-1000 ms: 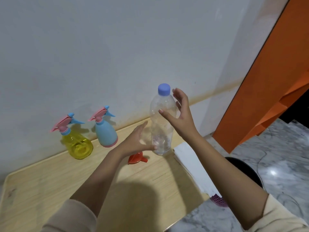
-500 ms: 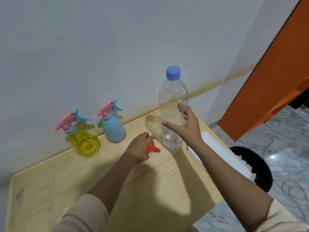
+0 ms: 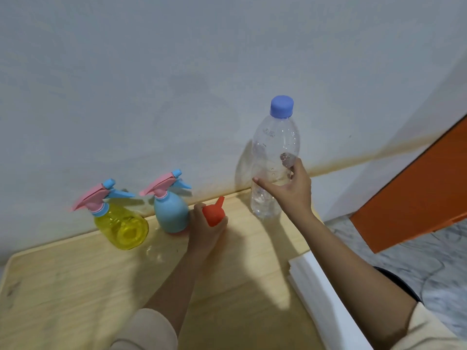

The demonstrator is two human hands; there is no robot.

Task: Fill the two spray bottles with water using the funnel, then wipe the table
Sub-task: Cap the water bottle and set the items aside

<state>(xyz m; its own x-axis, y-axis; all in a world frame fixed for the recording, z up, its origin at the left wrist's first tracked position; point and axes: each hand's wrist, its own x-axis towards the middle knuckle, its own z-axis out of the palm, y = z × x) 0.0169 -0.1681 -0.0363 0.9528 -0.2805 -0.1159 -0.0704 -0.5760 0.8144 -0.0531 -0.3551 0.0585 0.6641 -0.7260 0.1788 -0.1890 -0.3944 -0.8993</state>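
Note:
Two spray bottles stand at the back of the wooden table (image 3: 75, 286): a clear yellow one (image 3: 121, 226) on the left and a light blue one (image 3: 170, 210) beside it, both with pink and blue trigger heads on. My left hand (image 3: 204, 228) grips a red funnel (image 3: 214, 213), spout pointing up and right, just right of the blue bottle. My right hand (image 3: 290, 190) holds a clear plastic water bottle (image 3: 274, 152) around its middle; its blue cap is on and it stands upright near the wall.
A stack of white paper towels (image 3: 326, 306) lies along the table's right edge. A dark bin (image 3: 404, 286) sits on the marble floor to the right, partly behind my arm. An orange panel (image 3: 417, 193) stands at the far right. The wall is close behind the bottles.
My left hand has picked up the red funnel and moved it left towards the blue spray bottle. My right hand has closed around the water bottle's middle.

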